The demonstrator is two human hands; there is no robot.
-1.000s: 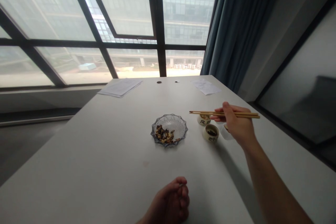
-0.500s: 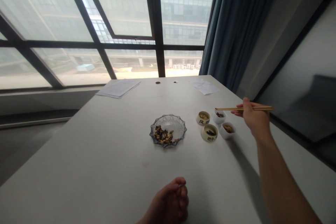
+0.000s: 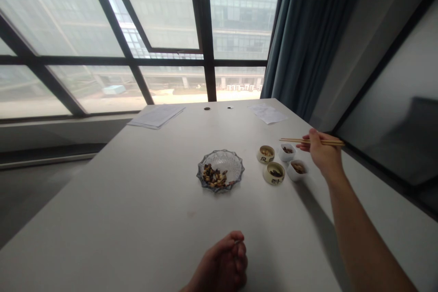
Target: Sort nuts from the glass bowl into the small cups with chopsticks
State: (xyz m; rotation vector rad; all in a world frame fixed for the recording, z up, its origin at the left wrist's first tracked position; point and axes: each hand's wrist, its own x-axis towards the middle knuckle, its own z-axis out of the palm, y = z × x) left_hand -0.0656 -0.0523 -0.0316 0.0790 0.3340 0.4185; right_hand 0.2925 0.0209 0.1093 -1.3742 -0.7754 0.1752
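Note:
My right hand is closed on a pair of wooden chopsticks, held level with the tips pointing left above a small white cup. Beside it stand another white cup and two cream cups, each with bits of food inside. A scalloped glass dish with mixed nuts and seeds sits on the white table, left of the cups. My left hand rests on the table's near edge in a loose fist; I see nothing in it.
Sheets of paper lie at the table's far left, another sheet at the far right. Two small dark dots mark the far edge. Large windows stand behind the table, a blue curtain at right.
My right hand has drawn the chopsticks from over the cream cups rightward past the white cups, then slightly back left. The left hand stayed put.

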